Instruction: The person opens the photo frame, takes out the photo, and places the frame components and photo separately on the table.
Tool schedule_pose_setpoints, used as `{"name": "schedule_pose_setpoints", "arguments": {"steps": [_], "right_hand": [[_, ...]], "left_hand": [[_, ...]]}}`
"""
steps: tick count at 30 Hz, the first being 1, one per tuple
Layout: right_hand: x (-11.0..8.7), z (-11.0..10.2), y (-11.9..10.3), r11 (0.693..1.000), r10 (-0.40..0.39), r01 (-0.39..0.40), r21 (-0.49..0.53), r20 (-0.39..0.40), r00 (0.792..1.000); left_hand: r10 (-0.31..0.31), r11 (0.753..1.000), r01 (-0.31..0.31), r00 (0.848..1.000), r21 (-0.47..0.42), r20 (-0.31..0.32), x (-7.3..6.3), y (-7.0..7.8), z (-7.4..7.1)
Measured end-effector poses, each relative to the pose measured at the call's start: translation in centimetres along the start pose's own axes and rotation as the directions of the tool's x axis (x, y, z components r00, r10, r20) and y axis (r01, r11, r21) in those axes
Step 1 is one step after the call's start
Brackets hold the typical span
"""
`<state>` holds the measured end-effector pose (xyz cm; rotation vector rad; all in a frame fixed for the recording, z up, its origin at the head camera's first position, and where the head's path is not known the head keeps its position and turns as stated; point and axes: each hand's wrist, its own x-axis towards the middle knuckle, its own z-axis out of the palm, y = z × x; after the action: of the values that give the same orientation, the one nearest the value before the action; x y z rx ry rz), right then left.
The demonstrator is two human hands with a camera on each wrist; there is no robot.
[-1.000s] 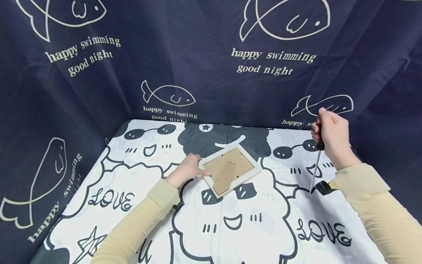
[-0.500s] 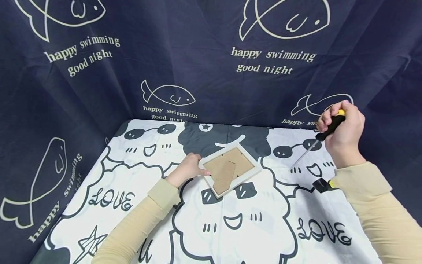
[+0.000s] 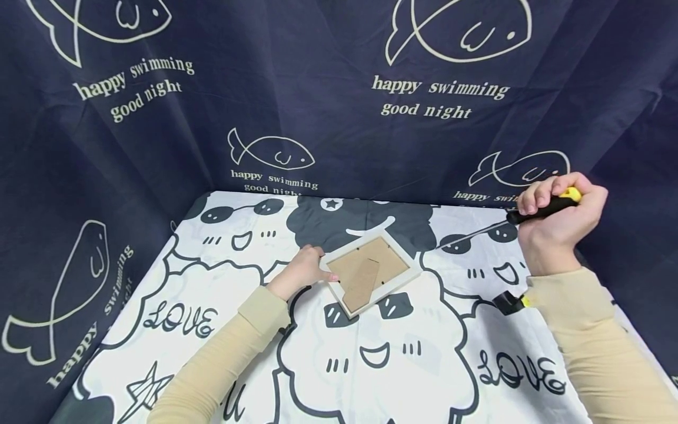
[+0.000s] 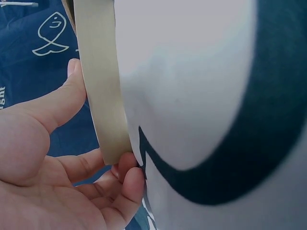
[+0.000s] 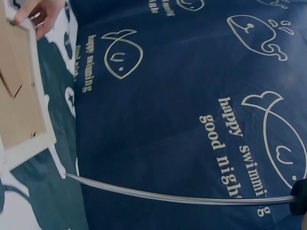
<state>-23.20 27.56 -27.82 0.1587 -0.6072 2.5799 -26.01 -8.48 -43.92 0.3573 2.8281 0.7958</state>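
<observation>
A picture frame [image 3: 389, 262] lies face down on the patterned cloth, its brown backboard, folded stand and small dark tabs showing. My left hand [image 3: 302, 272] grips its left corner, thumb on top. In the left wrist view, the thumb and curled fingers of that left hand [image 4: 53, 163] hold the pale frame edge [image 4: 103, 86]. Raised to the right, my right hand [image 3: 564, 227] holds a screwdriver [image 3: 545, 209] by its black and yellow handle. The screwdriver's thin metal shaft [image 5: 182, 198] points left toward the frame, its tip apart from it in the head view.
Beneath lies a white cloth [image 3: 371, 383] with black cartoon drawings. A dark blue curtain [image 3: 339, 88] with fish prints hangs behind and at the sides. A black and yellow item [image 3: 509, 302] sits beside the right sleeve.
My right hand has moved right and turned, so the screwdriver has swung from pointing down to pointing left toward the frame. The left hand and picture frame stay put.
</observation>
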Motion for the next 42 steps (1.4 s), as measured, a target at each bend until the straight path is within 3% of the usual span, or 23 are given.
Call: {"name": "schedule_pose_setpoints", "arguments": {"steps": [12, 29, 42], "right_hand": [[-1.0, -0.9, 0.8, 0.988, -0.051, 0.052, 0.148, -0.012, 0.999], [-2.1, -3.7, 3.9, 0.959, -0.072, 0.085, 0.271, -0.057, 0.996], [-2.9, -5.9, 7.3, 0.953, -0.123, 0.135, 0.273, -0.063, 0.99]], "left_hand": [[-0.005, 1.0, 0.005, 1.0, 0.003, 0.003, 0.1, 0.1, 0.1], [-0.006, 1.0, 0.006, 1.0, 0.003, 0.003, 0.2, -0.1, 0.2], [-0.007, 1.0, 0.007, 1.0, -0.001, 0.009, 0.3, -0.2, 0.2]]}}
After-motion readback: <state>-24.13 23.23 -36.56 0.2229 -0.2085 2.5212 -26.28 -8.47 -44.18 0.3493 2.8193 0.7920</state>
